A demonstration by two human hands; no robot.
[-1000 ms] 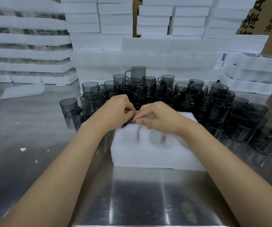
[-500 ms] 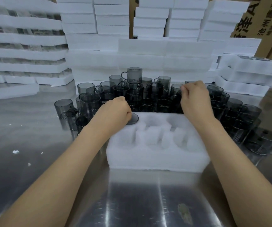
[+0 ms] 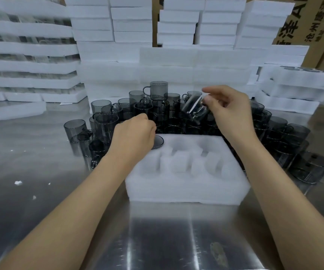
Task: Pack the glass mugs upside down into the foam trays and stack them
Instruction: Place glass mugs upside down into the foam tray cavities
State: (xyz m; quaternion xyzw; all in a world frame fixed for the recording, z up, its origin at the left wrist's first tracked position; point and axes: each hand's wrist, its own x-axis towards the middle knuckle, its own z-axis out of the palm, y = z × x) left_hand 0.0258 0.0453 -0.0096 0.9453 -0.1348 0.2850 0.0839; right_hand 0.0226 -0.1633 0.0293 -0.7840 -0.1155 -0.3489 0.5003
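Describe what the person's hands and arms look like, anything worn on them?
Both arms are bare from the frame's lower edge up to the wrists: no sleeves in view. The left hand and right hand wear no gloves. No watch, bracelet or ring shows on the wrists or visible fingers.

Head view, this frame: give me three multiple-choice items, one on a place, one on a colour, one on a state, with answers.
1. Where is the foam tray?
A. on the metal table
B. on the white stacks
C. in a carton

2. What colour are the glass mugs?
A. clear green
B. smoky grey
C. amber

3. How is the mug in the right hand?
A. upright on the table
B. seated in the tray
C. tilted in the air

Answers:
1 A, the tray's base meets the steel table.
2 B, all mugs look dark grey.
3 C, it is held slanted above the pile.
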